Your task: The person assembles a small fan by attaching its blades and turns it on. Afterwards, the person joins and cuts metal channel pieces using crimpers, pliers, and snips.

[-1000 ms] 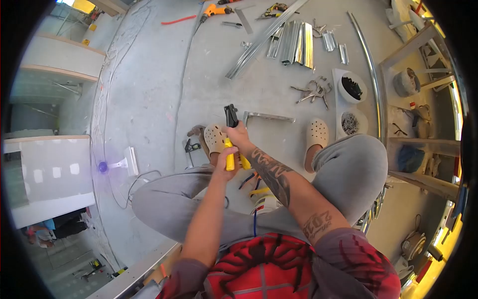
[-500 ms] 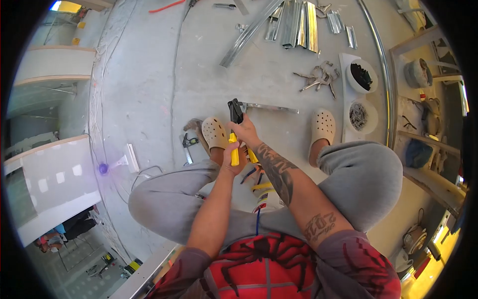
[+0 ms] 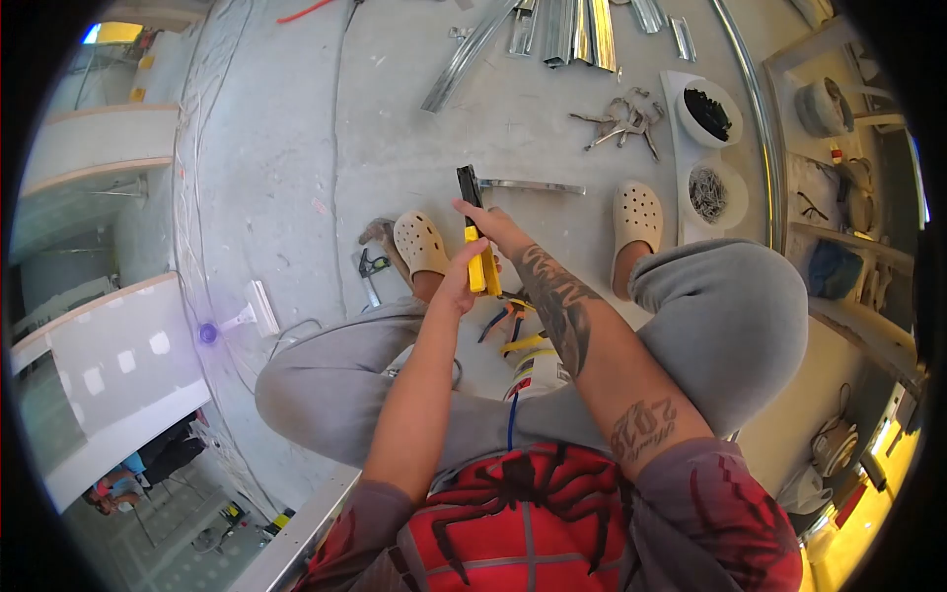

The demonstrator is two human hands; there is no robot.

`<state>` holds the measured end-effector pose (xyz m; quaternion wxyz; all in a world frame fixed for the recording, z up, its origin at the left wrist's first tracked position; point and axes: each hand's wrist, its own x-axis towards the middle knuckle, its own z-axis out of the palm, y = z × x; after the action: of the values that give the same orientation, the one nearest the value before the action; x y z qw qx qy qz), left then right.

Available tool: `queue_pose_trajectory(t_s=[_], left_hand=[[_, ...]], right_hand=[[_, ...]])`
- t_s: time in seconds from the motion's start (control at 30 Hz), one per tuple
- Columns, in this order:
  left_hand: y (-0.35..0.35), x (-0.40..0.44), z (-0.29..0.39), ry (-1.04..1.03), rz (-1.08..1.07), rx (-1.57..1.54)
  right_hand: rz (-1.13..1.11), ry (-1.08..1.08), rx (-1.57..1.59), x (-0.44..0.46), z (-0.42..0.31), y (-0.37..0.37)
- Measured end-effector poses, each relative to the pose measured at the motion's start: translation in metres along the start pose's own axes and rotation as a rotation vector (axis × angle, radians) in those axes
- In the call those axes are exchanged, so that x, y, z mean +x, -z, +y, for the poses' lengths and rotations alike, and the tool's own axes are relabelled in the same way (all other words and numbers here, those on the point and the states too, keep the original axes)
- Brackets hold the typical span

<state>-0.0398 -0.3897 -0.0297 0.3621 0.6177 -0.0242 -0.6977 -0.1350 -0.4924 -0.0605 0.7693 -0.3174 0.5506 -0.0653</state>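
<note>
My left hand (image 3: 459, 280) is wrapped round the yellow handles of a hand tool (image 3: 476, 259). Higher up, my right hand (image 3: 493, 225) grips the same tool just below its black head, which points away from me. The tool's head is beside one end of a bent metal piece (image 3: 533, 185) on the floor. Orange-and-blue pliers (image 3: 510, 318) and a yellow-handled tool (image 3: 523, 344) lie below my hands, near a container partly hidden by my right forearm.
Locking clamps (image 3: 623, 123) lie ahead to the right, beside bowls of black pieces (image 3: 707, 113) and metal fasteners (image 3: 709, 194). Metal profiles (image 3: 582, 35) are at the top. A hammer (image 3: 383, 241) and square (image 3: 370, 274) lie by the left shoe. Another person (image 3: 123, 483) is at lower left.
The yellow handles have come closer together and the tool stands more upright. Both hands still hold it. The view has shifted, with the floor items moving up in it.
</note>
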Motion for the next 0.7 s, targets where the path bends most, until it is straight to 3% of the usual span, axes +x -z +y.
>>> queue_pose_trajectory(t_s=[0.13,0.2,0.27,0.33,0.47,0.53,0.7], left_hand=[[0.0,-0.001,0.003,0.048,-0.076,-0.103],[0.002,0.0,0.002,0.027,-0.078,-0.076],[0.007,0.006,0.005,0.01,-0.081,-0.042],[0.014,0.012,0.004,0.166,0.041,0.275],[0.012,0.025,0.002,0.131,0.083,0.294],[-0.005,0.016,0.013,0.254,0.151,0.293],[0.012,0.035,-0.012,0.181,0.045,0.278]], right_hand=[[-0.128,0.073,-0.031,0.0,0.005,0.012],[-0.142,0.01,-0.016,0.015,0.015,0.01],[-0.088,0.051,0.068,0.026,0.023,0.005],[0.064,0.114,0.089,0.029,0.028,0.005],[0.094,0.157,0.239,0.046,0.037,0.013],[0.122,0.167,0.212,0.027,0.031,0.014],[0.077,0.102,0.306,0.024,0.039,0.016]])
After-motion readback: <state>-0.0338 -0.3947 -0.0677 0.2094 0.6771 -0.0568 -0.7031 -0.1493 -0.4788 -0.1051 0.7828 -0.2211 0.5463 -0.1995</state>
